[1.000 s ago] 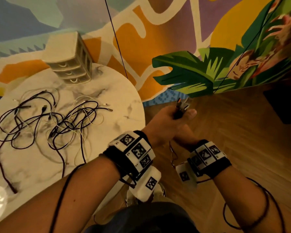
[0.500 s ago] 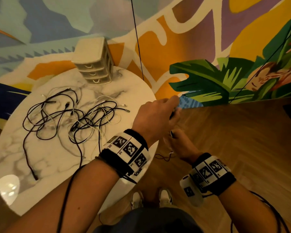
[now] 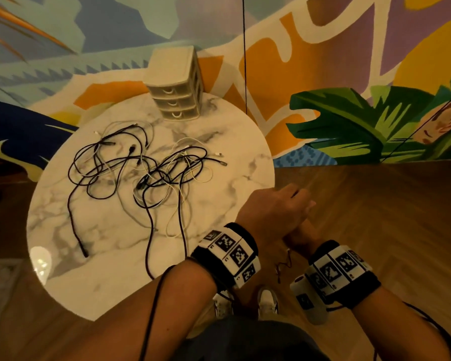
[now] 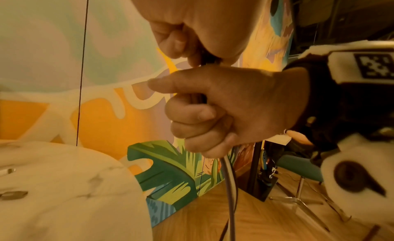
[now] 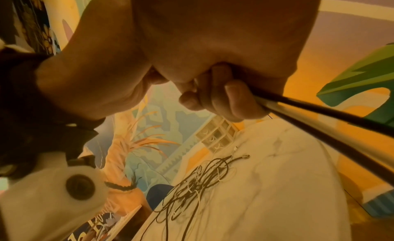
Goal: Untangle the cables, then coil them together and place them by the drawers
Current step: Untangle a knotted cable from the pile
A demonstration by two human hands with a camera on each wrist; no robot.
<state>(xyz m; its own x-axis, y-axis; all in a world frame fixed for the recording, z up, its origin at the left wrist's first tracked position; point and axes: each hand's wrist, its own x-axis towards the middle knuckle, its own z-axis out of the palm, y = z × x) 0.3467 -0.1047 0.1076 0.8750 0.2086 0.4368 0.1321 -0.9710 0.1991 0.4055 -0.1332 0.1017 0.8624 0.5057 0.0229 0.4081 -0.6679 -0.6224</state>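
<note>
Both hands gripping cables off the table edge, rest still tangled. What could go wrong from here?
1. The held cables pass through both the left hand and right hand; if they still join the tangle, pulling may tighten knots.
2. Two cables already hang over the table edge; a tug could drag the pile off.
3. Loose connectors may snag on loops.
</note>
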